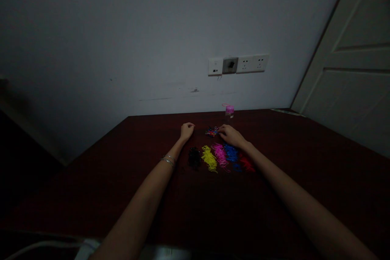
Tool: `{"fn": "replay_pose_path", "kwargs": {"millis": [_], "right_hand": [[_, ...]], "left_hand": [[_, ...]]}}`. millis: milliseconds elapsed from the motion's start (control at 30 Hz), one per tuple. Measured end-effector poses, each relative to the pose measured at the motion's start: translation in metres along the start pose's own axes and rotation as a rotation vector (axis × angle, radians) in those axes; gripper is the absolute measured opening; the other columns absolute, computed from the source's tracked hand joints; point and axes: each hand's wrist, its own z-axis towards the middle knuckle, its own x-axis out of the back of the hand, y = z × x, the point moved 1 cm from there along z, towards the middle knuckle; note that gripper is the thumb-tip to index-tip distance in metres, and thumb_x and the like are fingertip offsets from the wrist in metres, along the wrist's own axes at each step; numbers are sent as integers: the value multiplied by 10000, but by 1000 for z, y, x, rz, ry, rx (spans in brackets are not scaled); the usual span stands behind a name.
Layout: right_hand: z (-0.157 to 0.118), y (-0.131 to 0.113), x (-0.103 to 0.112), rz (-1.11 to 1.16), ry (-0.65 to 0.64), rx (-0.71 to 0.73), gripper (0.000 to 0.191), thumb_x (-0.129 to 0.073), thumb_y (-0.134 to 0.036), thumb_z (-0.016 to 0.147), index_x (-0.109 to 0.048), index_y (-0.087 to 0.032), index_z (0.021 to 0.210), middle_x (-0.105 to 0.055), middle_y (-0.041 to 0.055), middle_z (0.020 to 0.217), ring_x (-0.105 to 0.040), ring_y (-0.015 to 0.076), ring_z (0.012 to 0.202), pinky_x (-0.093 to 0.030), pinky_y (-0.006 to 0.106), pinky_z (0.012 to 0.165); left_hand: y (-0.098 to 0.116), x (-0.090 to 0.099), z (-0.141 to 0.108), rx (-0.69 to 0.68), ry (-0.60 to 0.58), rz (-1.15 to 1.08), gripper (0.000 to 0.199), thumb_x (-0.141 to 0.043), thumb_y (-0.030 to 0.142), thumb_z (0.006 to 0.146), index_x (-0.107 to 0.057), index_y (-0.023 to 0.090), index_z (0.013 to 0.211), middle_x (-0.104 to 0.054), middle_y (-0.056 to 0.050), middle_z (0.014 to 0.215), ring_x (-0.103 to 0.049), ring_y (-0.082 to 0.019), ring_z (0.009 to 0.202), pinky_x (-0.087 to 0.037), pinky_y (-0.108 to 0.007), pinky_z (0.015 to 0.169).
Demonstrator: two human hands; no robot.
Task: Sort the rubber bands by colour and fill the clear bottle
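Observation:
My left hand rests on the dark table with its fingers curled closed; nothing shows in them. To its right lies a small mixed-colour heap of rubber bands. My right hand reaches the heap's right edge, fingertips drawn together; whatever they pinch is too small to make out. Nearer to me, sorted piles of bands lie in a row: black, yellow, pink, blue and red. My right wrist and forearm pass over or beside the blue and red piles.
A small clear bottle with a pink cap stands behind my right hand. The table meets a pale wall bearing sockets. A panelled door is at the right. A white cable runs at the bottom left.

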Motion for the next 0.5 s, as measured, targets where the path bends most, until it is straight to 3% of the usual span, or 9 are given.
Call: {"fn": "replay_pose_path", "kwargs": {"millis": [500], "right_hand": [[2, 5, 1, 141, 91, -110, 211, -522, -150, 741, -689, -164, 868, -664, 73, 938, -597, 174, 868, -423, 243, 788]], "left_hand": [[-3, -1, 1, -4, 69, -93, 208, -488, 119, 709, -691, 115, 755, -683, -71, 800, -608, -154, 770, -440, -239, 739]]}}
